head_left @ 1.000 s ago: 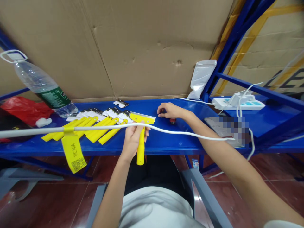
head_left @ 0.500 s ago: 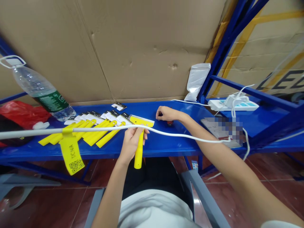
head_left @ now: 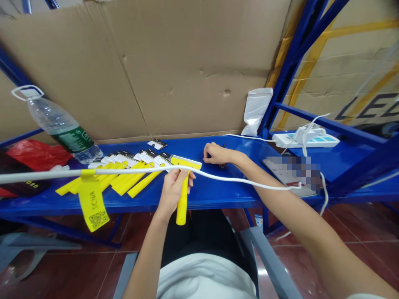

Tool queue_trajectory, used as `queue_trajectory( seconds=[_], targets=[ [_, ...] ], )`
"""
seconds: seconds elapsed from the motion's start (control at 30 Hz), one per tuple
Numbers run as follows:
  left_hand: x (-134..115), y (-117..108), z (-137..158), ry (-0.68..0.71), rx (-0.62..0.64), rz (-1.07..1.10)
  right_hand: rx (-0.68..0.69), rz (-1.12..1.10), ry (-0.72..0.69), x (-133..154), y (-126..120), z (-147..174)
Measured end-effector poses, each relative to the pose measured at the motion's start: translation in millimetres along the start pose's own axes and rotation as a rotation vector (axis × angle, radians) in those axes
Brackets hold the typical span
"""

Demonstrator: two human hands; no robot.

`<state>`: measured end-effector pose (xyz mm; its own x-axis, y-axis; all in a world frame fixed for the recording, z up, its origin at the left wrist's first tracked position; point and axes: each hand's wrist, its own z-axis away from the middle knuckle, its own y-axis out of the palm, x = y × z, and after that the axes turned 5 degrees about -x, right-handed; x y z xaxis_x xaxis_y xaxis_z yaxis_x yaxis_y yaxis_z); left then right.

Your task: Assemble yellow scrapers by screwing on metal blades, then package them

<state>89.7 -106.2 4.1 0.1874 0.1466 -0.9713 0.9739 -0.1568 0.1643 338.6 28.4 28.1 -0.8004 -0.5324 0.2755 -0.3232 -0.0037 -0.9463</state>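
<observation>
My left hand [head_left: 173,187] is closed around a yellow scraper [head_left: 182,207], near the junction of its handle and wide head. The handle points down over the table's front edge, and the head lies toward the back. My right hand [head_left: 218,153] rests on the blue table to the right of the scraper, its fingers curled. A small dark object [head_left: 222,166] shows partly beneath that hand; whether the fingers hold anything is hidden. To the left lie several yellow handles [head_left: 144,183] in a row, with black and white cards [head_left: 146,157] at their far ends.
A white cable [head_left: 230,177] with a yellow tag [head_left: 92,203] crosses the view in front. At the left stand a water bottle [head_left: 70,135] and a red bag [head_left: 37,155]. A power strip [head_left: 280,140] and a flat box [head_left: 277,168] lie at the right on the blue table [head_left: 215,195].
The view has shifted slightly. My right hand has moved a little over the red and dark object, covering more of it. My left hand keeps its hold on the scraper.
</observation>
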Motion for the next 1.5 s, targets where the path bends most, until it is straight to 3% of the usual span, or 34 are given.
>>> queue_trajectory(
  seconds=[0.23,0.37,0.53,0.67,0.73,0.83,0.93,1.23,1.5],
  targets=[
    [2,-1,-1,-0.002,0.007,-0.018,-0.047,0.004,-0.036,0,7,-3],
    [5,-2,-3,0.004,0.001,-0.025,-0.15,-0.079,-0.075,0,7,-2],
    [7,-2,-5,-0.003,-0.021,-0.007,-0.469,-0.283,-0.146,12,-6,-3],
    [7,-2,-7,-0.027,-0.036,0.0,-0.84,-0.772,-0.145,19,-15,-7],
    [8,-2,-6,-0.028,-0.036,-0.001,-0.898,-0.976,-0.093,20,-17,-9],
    [7,-3,-6,-0.029,-0.031,-0.003,-0.87,-1.172,-0.021,22,-17,-10],
    [7,-2,-7,-0.04,-0.03,-0.017,-0.809,-1.231,-0.008,26,-16,-8],
    [1,5,-11,-0.151,-0.019,-0.076,-0.405,-0.898,-0.263,52,8,0],
    [2,9,-11,-0.141,-0.048,-0.034,-0.375,-0.803,-0.319,62,15,6]
  ],
)
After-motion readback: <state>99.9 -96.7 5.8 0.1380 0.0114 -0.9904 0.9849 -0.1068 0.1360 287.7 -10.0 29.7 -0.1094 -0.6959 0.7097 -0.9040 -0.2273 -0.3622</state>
